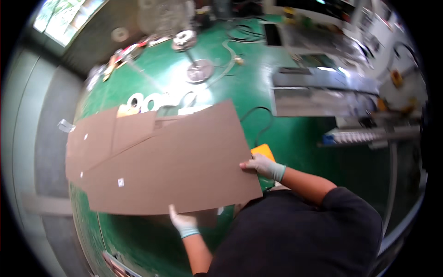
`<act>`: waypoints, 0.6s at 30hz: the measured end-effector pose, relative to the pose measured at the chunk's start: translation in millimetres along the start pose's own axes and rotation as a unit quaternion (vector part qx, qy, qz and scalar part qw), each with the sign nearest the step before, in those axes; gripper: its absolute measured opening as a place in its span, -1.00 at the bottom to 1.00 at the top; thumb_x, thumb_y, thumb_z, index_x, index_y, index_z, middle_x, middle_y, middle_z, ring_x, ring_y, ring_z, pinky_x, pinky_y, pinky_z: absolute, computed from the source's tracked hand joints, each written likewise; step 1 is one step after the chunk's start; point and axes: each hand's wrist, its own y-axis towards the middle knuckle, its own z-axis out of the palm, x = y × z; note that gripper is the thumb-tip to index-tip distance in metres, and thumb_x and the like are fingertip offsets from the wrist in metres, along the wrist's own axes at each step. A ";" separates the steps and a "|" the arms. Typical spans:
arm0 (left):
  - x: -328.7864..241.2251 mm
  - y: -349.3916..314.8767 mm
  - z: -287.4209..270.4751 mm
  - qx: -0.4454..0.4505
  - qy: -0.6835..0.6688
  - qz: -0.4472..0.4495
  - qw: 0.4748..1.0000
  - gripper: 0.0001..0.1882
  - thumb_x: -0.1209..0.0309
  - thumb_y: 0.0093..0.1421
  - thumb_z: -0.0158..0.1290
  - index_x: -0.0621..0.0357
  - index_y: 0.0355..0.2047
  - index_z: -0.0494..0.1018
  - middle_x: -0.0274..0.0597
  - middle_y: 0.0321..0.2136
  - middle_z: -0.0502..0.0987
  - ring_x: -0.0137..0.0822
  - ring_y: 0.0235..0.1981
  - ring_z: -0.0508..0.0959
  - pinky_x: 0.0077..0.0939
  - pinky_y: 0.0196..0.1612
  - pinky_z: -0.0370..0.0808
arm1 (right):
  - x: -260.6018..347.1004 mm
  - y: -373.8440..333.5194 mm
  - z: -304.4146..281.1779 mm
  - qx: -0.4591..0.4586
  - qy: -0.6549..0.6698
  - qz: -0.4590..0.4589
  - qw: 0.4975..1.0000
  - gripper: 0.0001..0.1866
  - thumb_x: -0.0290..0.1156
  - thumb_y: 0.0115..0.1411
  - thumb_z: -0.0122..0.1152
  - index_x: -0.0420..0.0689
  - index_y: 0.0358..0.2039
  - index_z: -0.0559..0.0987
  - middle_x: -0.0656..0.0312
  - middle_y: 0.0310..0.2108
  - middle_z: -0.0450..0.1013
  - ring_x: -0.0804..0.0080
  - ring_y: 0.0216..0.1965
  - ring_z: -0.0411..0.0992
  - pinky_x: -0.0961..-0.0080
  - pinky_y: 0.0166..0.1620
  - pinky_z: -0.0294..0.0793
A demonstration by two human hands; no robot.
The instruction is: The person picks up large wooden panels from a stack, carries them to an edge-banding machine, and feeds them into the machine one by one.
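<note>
A large brown cardboard sheet [184, 161] spans the space in front of me, tilted, with a small white label [121, 182] on its left part. My left hand [183, 222], in a pale glove with a green cuff, grips the near edge, its thumb on top. At the right edge my right hand [265, 166], gloved the same way, is closed on the sheet, thumb over the face. The fingers of both hands are partly hidden. Behind and left of the sheet, more brown cardboard [131, 131] shows, partly covered by it.
An orange object [263, 151] sits just beyond my right hand. White rolls [135, 100] lie past the cardboard on the green floor [249, 83]. Farther off stands a round metal base [200, 71]. Metal equipment [323, 92] fills the right side, a grey wall [46, 115] the left.
</note>
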 end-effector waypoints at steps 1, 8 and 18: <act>-11.4 8.2 -11.3 -0.025 0.008 0.022 0.999 -0.40 0.00 0.37 0.04 0.04 0.30 0.40 -0.13 0.24 0.49 0.02 0.26 0.44 0.13 0.31 0.37 | 16.5 -20.9 -18.3 -0.037 0.061 0.038 0.997 -0.46 -0.13 0.25 0.39 -0.31 0.07 0.60 0.10 -0.08 0.59 0.39 -0.09 0.52 0.40 -0.01 0.54; -42.7 41.6 -60.4 -0.101 0.009 0.047 0.994 -0.46 0.03 0.40 0.03 0.09 0.24 0.46 -0.13 0.26 0.49 -0.01 0.29 0.42 0.13 0.33 0.33 | -6.1 -154.4 -162.9 -0.248 0.166 0.090 0.950 -0.53 -0.18 0.30 0.36 -0.35 0.01 0.62 0.22 -0.17 0.61 0.54 -0.21 0.54 0.53 -0.10 0.54; -49.2 42.3 -111.2 -0.103 0.211 0.066 0.970 -0.43 0.01 0.46 -0.23 0.08 0.26 0.43 -0.18 0.25 0.48 -0.06 0.29 0.42 0.11 0.29 0.35 | -63.0 -253.5 -237.3 -0.484 -0.246 0.245 0.803 -0.42 0.15 0.36 0.07 -0.20 -0.15 0.64 -0.07 -0.22 0.63 -0.06 -0.15 0.58 0.17 -0.03 0.52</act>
